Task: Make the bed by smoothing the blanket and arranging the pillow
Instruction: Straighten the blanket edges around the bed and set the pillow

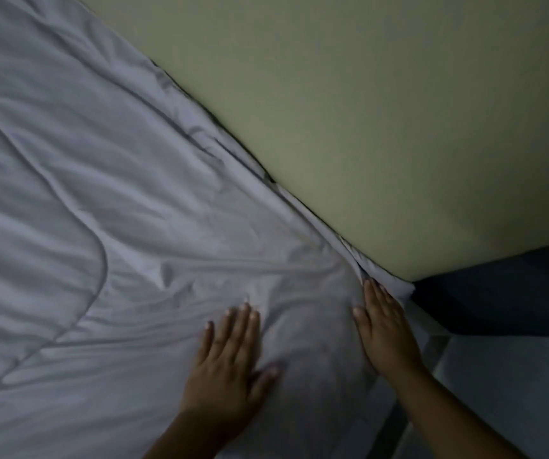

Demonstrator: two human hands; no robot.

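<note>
A pale grey quilted blanket (107, 200) covers the bed and fills the left and middle of the head view, with stitched seams and many wrinkles near the corner. My left hand (230, 362) lies flat on the blanket, palm down, fingers spread. My right hand (385, 329) presses flat along the blanket's edge at the bed corner, fingertips reaching the gap by the wall. Neither hand grips any fabric. No pillow is in view.
A yellowish-green wall (382, 120) runs right along the far side of the bed. A dark baseboard strip (505, 293) sits at the lower right, with light floor tiles (505, 392) beside the bed. The room is dim.
</note>
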